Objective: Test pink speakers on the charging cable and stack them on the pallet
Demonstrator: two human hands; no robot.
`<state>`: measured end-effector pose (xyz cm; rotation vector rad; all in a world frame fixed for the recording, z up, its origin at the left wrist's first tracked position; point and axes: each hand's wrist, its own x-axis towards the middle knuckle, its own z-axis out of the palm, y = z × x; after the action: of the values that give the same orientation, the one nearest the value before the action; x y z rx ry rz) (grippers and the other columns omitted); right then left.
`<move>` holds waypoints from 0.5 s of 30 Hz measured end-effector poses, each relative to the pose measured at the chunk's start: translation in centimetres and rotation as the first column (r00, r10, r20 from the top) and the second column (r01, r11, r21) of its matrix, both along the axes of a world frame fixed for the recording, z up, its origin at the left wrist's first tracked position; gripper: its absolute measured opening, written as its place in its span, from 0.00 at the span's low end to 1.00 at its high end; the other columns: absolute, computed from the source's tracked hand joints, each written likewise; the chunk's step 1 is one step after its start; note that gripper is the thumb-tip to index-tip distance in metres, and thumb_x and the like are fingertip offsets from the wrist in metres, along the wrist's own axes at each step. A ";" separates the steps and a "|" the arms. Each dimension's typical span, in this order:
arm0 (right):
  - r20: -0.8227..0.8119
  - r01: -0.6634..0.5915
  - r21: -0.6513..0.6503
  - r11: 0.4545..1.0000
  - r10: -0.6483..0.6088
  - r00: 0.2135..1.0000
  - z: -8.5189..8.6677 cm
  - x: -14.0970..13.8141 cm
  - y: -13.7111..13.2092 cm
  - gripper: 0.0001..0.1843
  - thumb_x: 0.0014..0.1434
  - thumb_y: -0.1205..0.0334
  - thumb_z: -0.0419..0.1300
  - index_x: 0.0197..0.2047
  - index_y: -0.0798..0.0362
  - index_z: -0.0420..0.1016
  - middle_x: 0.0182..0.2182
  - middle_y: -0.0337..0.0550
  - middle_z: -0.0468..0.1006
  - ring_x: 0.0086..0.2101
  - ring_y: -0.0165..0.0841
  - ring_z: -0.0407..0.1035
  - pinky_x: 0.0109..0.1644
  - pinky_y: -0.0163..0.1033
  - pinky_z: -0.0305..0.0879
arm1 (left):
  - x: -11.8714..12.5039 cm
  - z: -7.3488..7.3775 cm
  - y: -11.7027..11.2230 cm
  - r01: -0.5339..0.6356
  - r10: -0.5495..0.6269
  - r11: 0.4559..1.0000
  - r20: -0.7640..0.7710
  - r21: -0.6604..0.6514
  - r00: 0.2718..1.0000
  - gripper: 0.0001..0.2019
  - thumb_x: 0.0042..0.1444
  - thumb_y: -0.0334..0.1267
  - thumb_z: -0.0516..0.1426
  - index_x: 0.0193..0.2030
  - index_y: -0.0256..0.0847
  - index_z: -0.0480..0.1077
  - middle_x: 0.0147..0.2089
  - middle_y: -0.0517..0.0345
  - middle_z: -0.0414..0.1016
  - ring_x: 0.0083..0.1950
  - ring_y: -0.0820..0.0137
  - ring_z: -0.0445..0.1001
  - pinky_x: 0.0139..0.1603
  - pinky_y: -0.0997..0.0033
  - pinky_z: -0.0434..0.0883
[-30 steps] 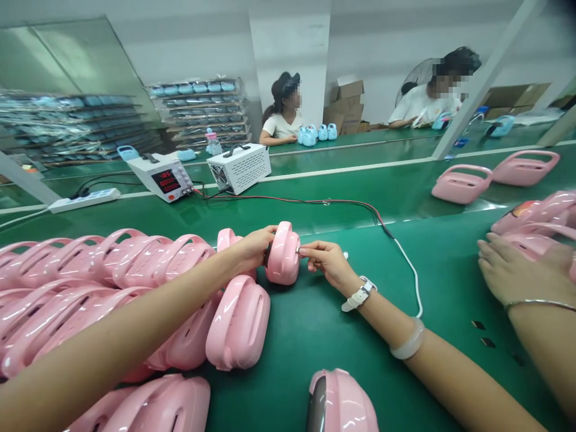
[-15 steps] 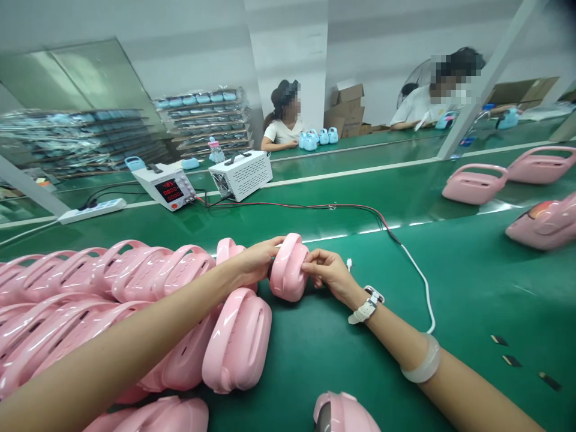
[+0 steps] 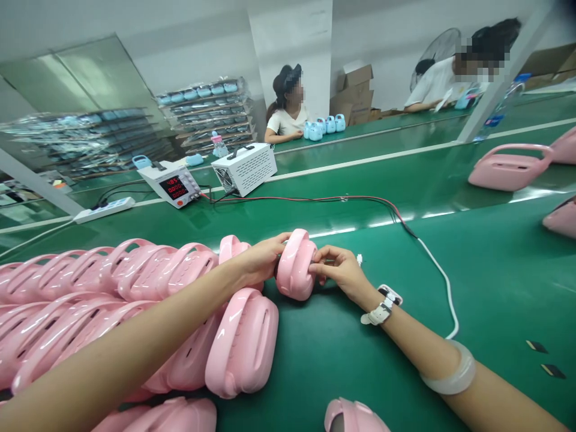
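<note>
My left hand [image 3: 265,258] grips a glossy pink handled case [image 3: 294,270], its fingers behind the case's far side. The case stands upright just over or on the green table; I cannot tell which. At its right side, my right hand [image 3: 339,268] is closed in a pinch, thumb and fingertips against the case near its slot. Whatever those fingertips hold is too small or hidden to make out. A white cable plug [image 3: 359,259] shows just behind the right hand. Close to the left forearm stands another pink case [image 3: 243,345].
Rows of pink cases [image 3: 90,276] fill the left. A power supply [image 3: 173,187] and a white vented box [image 3: 245,170] stand behind, with a red-black cable [image 3: 315,197] running right. Small dark cards [image 3: 552,371] lie at right. Two people sit across the table.
The view has swung a little to the left, so things sit farther right in the picture and one small card has left view. Both hands keep their places on the pink case.
</note>
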<state>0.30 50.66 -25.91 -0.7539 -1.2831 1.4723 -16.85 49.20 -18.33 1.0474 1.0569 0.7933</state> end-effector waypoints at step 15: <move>-0.076 -0.124 -0.104 0.987 0.116 0.990 -0.2 0.7 0.3 0.16 0.37 0.59 0.75 0.27 0.56 0.77 0.22 0.36 0.77 0.18 0.25 0.70 0.23 0.29 0.69 | -0.2 0.0 0.1 0.068 -0.067 0.998 -0.055 0.017 0.996 0.24 0.43 0.36 0.66 0.50 0.38 0.70 0.45 0.48 0.74 0.38 0.64 0.73 0.33 0.71 0.69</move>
<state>1.01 50.97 -26.09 -0.6997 -1.2212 1.6624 -17.04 49.35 -18.35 1.1202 1.0565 0.7248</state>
